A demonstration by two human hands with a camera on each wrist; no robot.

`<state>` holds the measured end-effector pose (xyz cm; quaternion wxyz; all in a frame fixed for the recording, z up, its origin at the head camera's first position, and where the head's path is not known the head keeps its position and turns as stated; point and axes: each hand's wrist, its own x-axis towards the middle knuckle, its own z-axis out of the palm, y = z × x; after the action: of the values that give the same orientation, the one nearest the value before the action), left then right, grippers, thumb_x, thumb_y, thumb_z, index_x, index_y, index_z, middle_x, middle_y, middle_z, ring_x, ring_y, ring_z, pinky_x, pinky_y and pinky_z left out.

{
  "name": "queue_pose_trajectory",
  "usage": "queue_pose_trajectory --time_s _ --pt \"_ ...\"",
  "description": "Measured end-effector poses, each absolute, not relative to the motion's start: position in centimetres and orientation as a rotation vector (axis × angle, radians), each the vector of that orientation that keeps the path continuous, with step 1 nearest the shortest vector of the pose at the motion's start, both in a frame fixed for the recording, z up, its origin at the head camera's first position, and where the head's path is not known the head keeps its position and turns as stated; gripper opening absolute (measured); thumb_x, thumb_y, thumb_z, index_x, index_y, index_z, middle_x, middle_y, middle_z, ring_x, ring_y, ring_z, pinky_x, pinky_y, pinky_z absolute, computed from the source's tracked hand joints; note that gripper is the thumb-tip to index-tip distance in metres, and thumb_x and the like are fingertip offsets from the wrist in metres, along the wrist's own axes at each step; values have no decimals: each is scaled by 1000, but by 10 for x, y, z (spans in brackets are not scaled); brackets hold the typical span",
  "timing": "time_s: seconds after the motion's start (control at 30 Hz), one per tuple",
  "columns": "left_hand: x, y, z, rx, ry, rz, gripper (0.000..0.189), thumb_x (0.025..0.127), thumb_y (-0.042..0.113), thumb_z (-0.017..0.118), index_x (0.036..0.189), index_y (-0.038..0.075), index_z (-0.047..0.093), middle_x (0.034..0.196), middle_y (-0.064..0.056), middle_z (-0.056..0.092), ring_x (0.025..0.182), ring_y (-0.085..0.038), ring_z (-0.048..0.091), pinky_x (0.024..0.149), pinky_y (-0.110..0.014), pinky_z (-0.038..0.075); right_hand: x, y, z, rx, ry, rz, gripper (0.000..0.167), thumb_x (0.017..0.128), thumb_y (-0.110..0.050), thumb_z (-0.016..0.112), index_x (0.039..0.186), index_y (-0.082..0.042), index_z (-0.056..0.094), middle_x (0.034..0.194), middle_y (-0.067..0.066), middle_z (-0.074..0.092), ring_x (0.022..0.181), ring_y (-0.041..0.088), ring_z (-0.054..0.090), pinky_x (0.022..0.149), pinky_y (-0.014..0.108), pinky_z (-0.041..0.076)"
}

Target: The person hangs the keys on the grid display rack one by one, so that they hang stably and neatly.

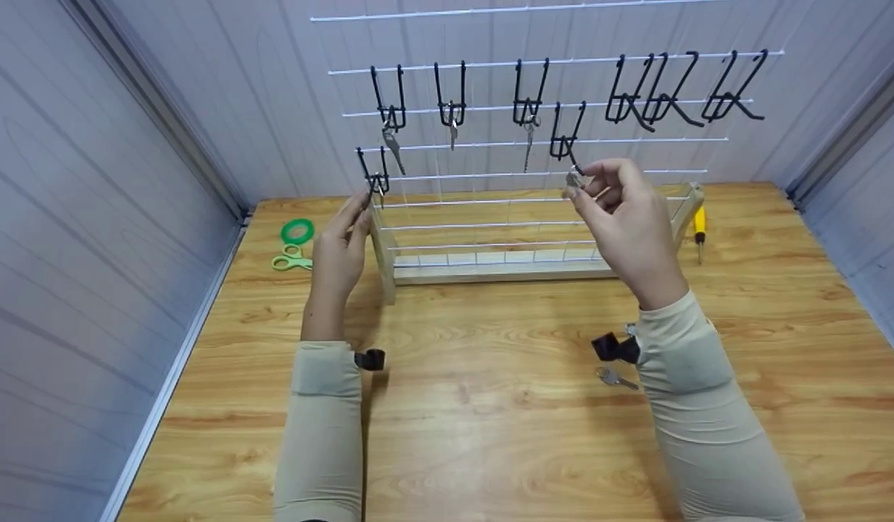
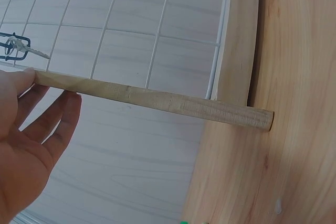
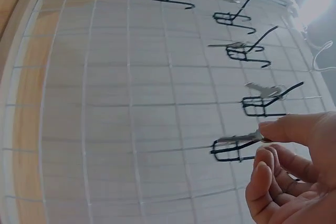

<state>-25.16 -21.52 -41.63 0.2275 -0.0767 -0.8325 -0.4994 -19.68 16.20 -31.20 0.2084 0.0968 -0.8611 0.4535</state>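
My right hand [image 1: 631,225] pinches a silver key [image 3: 239,139] between thumb and forefinger. The key is right at the slanted prong of a black hook [image 1: 563,145] that hangs on the white wire grid. My left hand [image 1: 338,250] grips the wooden side post [image 2: 157,99] of the rack near its upper end, thumb on one side and fingers on the other. Close above it, a black hook [image 1: 377,174] carries a key. Three more hooks along the grid bear hanging keys, among them a long one [image 1: 394,151] at the left.
Three hooks [image 1: 664,101] without keys hang at the upper right. A loose key [image 1: 617,378] lies on the table by my right wrist. Green scissors [image 1: 293,259] and a green tape roll [image 1: 297,231] lie left of the rack, a yellow screwdriver [image 1: 700,225] right of it.
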Motion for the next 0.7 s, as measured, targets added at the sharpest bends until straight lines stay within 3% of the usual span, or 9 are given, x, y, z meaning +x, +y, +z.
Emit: queue_pose_trajectory --time_s 0.2,0.43,0.63,0.7 --pt "-252 -213 -417 -217 -2300 -1397 42 114 21 53 154 10 59 162 -11 56 143 -30 62 109 -44 63 -199 176 -334 224 -2489 1252 46 106 -27 70 145 -8 55 119 9 61 90 16 56 68 16 47" --pt "-253 -213 -415 -213 -2289 -1409 42 113 24 54 154 15 59 162 -7 57 142 -27 62 109 -41 63 -195 208 -365 200 -2640 1199 45 109 -34 64 143 -5 59 121 14 65 91 22 59 65 19 50" --pt "-252 -216 -416 -196 -2308 -1379 43 113 26 54 155 16 58 163 -6 55 143 -26 62 108 -41 64 -193 246 -400 179 -2942 1094 45 109 -31 63 142 -1 58 127 20 66 108 37 68 82 40 61" --pt "-252 -216 -417 -190 -2313 -1369 43 114 26 54 155 16 58 163 -6 55 142 -25 62 107 -41 64 -193 257 -412 179 -3050 1056 44 108 -28 65 139 3 59 126 24 66 110 38 68 85 42 61"
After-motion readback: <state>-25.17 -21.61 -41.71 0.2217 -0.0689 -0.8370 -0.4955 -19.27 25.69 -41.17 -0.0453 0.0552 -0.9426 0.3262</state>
